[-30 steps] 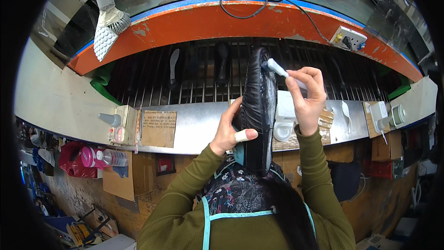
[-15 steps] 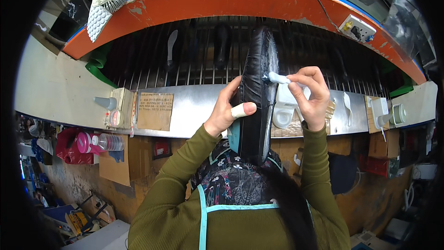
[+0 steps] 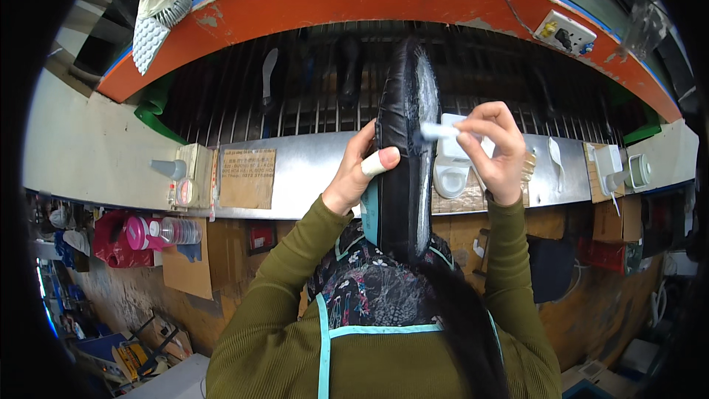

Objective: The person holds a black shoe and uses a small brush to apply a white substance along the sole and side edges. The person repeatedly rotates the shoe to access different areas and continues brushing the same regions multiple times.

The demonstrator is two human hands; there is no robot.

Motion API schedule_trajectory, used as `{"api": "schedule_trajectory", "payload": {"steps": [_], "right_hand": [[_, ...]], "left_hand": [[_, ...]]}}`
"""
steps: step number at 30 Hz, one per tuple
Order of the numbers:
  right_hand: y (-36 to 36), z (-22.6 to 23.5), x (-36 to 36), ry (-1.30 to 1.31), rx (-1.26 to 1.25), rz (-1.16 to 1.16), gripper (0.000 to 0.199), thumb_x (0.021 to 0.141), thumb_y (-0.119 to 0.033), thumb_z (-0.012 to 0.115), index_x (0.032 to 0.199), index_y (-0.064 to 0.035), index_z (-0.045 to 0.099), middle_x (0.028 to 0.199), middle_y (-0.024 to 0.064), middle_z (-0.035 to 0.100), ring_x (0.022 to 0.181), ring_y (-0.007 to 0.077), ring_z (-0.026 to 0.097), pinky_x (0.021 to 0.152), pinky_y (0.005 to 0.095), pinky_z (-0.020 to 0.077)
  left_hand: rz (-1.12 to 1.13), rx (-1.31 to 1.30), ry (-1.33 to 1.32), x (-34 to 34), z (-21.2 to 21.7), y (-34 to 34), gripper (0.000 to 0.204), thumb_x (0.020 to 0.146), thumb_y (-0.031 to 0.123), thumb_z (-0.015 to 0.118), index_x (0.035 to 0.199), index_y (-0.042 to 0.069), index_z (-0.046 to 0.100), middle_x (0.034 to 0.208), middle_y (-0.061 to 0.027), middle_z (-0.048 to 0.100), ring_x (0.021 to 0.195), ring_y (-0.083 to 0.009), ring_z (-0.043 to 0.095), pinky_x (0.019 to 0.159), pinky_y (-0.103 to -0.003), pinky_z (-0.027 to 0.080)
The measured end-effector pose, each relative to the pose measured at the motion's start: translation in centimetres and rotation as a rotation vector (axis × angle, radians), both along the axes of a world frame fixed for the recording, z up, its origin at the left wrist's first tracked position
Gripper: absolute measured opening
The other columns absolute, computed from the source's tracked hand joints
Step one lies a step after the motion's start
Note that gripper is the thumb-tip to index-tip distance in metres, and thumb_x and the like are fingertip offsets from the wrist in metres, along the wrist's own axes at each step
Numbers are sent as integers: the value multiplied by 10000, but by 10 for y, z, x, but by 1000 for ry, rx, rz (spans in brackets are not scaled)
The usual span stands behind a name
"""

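My left hand (image 3: 363, 170) grips a black shoe upper (image 3: 394, 177) from its left side, a pale wrap round the thumb. The upper is stretched over a teal shoe last (image 3: 371, 216), its toe end pointing away from me. A whitish smeared coating runs along its right-hand underside. In my right hand (image 3: 498, 151), pinched between thumb and fingers, is a small white-handled brush (image 3: 442, 131), blurred by motion. Its dark tip meets the coated edge of the upper about halfway along. My right fingers are bent, clear of the shoe.
Behind the shoe runs a rack of metal bars (image 3: 244, 122) with dark shoes below an orange beam (image 3: 310, 0). On the metal ledge (image 3: 303, 177) stand a white container (image 3: 452, 170), a cardboard piece (image 3: 247, 179) and a white spoon-like tool (image 3: 555, 162). A power socket (image 3: 565, 32) sits at right.
The brush has moved slightly toward me along the shoe's edge. The shoe has turned a little, showing more of its coated underside, and shifted slightly left with my left hand.
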State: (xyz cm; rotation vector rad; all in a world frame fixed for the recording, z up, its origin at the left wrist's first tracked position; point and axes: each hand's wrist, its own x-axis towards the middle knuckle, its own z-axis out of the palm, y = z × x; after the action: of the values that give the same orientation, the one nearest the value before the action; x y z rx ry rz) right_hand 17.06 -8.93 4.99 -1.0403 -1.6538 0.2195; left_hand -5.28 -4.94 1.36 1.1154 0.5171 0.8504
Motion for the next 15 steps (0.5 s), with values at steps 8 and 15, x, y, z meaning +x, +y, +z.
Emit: {"api": "schedule_trajectory", "payload": {"steps": [8,15], "right_hand": [[21,7,-8,115,43,-140,117,807,-51,722,919,-18,719,894,48,530,726,97,550,580,221,446],[15,3,2,16,8,-46,130,784,-48,736,912,-32,723,876,33,538,701,89,533,560,219,433]], "left_hand": [[22,99,84,4,1,-2,845,717,500,738,1317,-17,444,1166,-107,571,1050,-179,571,930,-309,456],[41,80,53,4,-1,0,792,726,386,773,1322,-24,450,1184,-100,553,1078,-172,534,965,-305,409]]}}
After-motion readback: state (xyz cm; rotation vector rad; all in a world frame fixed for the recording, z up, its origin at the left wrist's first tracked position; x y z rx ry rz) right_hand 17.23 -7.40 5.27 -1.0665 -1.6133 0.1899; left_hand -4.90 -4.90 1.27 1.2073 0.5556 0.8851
